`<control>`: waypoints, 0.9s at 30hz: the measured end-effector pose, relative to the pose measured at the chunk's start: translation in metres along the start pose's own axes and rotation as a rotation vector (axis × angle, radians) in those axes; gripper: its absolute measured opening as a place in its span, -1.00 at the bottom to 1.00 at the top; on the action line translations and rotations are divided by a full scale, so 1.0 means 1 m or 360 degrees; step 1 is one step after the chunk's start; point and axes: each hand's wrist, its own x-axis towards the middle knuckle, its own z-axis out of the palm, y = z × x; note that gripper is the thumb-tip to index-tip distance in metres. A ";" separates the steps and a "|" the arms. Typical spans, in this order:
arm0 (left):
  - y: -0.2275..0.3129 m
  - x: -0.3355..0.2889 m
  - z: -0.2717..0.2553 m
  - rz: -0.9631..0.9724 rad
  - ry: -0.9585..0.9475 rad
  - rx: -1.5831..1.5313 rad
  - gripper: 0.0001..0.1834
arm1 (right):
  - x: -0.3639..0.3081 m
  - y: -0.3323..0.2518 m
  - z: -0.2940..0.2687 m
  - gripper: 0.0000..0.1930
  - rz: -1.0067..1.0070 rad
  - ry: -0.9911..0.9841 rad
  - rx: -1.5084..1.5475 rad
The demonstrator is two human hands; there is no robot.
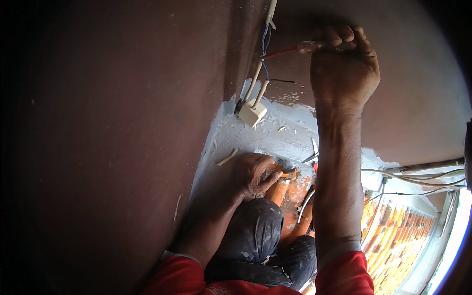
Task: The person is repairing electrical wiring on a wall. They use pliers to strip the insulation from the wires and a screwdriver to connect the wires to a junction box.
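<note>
My right hand point(344, 69) is raised against the brown wall, its fingers closed on a thin red rod-like piece point(281, 52). The far tip of that piece meets a stripped cream cable point(254, 81), where blue wires point(265, 42) and a dark wire point(285, 81) show. Below hangs a cream square plug or box point(252, 113) on a short cable end. My left hand point(255, 174) rests low on the grey ledge, fingers curled. By its thumb is a bright orange piece point(285, 174), partly hidden, whose kind I cannot make out.
Open scissor-like blades point(312, 155) with a red handle lie on the ledge point(275, 142) beside my right forearm. Cream offcuts point(227, 157) are scattered there. Orange roof tiles point(393, 226) spread below right, under loose cables point(423, 179). A tall brown wall point(113, 137) stands close at left.
</note>
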 end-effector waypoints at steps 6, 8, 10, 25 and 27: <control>-0.003 -0.002 0.001 0.0011 0.0020 0.0010 -0.63 | 0.008 -0.004 -0.014 -0.72 -0.0038 -0.0275 0.0002; -0.002 -0.004 0.000 -0.0008 0.0017 0.0015 -0.62 | -0.001 -0.003 -0.006 -0.71 -0.0020 -0.0141 -0.0077; -0.001 -0.004 -0.002 -0.0035 -0.0009 0.0036 -0.62 | -0.003 0.003 0.005 -0.71 -0.0089 0.0076 -0.0148; 0.001 0.000 -0.002 -0.0038 -0.0038 0.0023 -0.64 | -0.005 -0.021 0.016 -0.82 -0.0187 0.0084 -0.0148; 0.003 0.000 -0.003 -0.0019 -0.0031 0.0049 -0.64 | -0.007 -0.018 0.014 -0.83 -0.0175 0.0006 -0.0195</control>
